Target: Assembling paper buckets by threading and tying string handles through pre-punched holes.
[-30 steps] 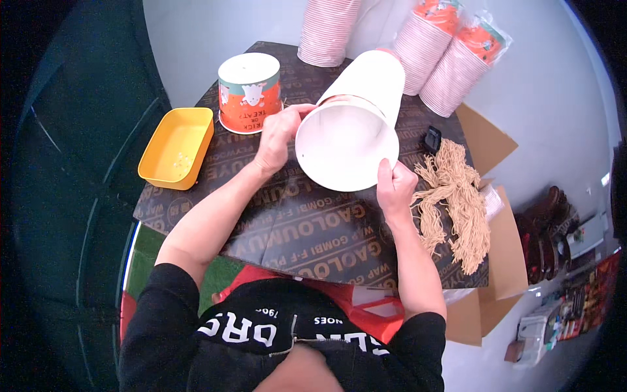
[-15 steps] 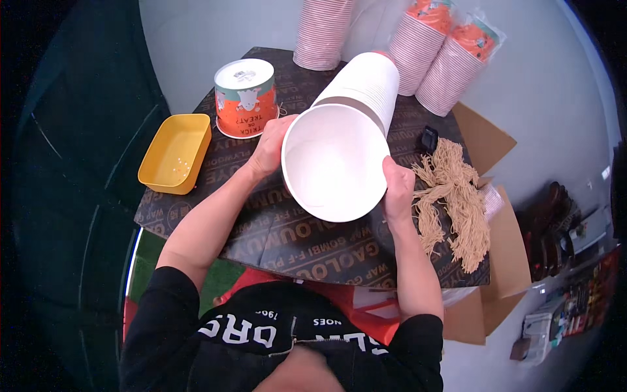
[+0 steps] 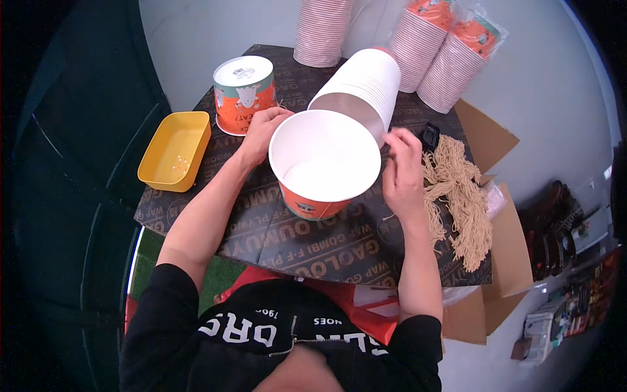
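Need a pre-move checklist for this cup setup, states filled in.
1. Front cup mouth-up: ok, its open end faces up.
2. Front cup empty: ok, nothing shows inside.
3. Front cup's base resting flat on the table: cannot tell.
4. Left hand gripping the front cup: cannot tell; it is at the left rim, but the fingertips are hidden.
5. Right hand off the front cup: ok, a small gap shows at the right rim.
6. Yellow container empty: not ok, small bits lie inside.
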Motion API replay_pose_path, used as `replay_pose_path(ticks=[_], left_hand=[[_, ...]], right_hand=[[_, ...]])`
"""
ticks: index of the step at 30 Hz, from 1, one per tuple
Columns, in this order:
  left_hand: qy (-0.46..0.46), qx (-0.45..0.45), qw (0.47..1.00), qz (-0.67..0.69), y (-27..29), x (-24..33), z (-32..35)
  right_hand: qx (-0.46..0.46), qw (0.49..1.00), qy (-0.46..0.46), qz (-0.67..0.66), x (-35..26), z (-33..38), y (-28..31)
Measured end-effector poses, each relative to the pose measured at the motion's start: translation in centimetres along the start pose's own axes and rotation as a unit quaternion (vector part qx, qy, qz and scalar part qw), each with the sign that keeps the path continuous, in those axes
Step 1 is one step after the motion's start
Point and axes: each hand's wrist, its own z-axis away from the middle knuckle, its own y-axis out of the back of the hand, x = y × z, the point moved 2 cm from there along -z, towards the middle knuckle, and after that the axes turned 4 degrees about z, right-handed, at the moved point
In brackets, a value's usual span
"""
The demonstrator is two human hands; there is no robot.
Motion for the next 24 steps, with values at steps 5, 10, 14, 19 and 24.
replay_pose_path(ticks=[5,10,14,19,24], left_hand=[[-0.032,-0.011,0.999,-0.001,0.5,-0.6,-0.4],[-0.121,0.076,0.99,0.003,1.6,4.7,0.7],[-0.377,0.156,0.908,-0.098,4.0,10.9,5.4],[-0.468,0.236,0.793,-0.312,1.9,13.4,14.0],[-0.417,0.229,0.845,-0.244,3.3,14.2,18.4]], right_hand=[[-0.028,0.989,0.118,0.08,-1.0,-1.1,-0.3],[-0.088,0.988,0.129,-0.009,-2.5,-0.6,0.0],[-0.1,0.962,-0.054,-0.25,-4.7,0.3,-0.5],[-0.146,0.883,-0.234,-0.379,-4.8,1.0,-0.5],[-0.088,0.842,-0.271,-0.457,-7.4,0.7,-0.2]])
